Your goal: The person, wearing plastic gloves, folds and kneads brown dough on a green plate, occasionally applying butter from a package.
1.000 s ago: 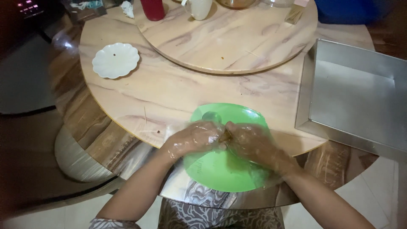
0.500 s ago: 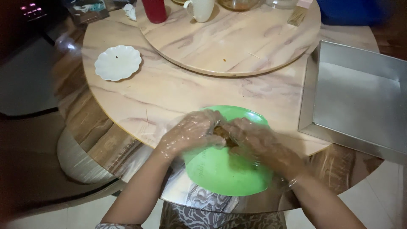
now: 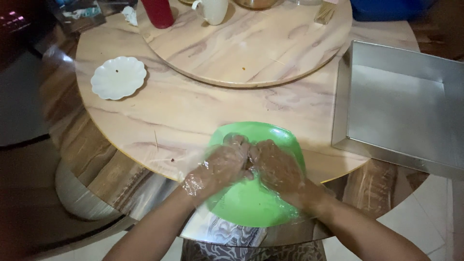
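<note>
A small brownish lump, mostly hidden, is pressed between the left hand (image 3: 220, 166) and the right hand (image 3: 278, 166), both wrapped in thin clear plastic gloves, fingers curled together around it over the round green plastic plate (image 3: 251, 203) at the near edge of the round marble-patterned table (image 3: 193, 111). It is judged soft, sticky and light, best cupped from both sides. A square metal baking tin (image 3: 401, 111) overhangs the right edge; a white scalloped saucer (image 3: 118, 77) lies far left. The room is dim.
</note>
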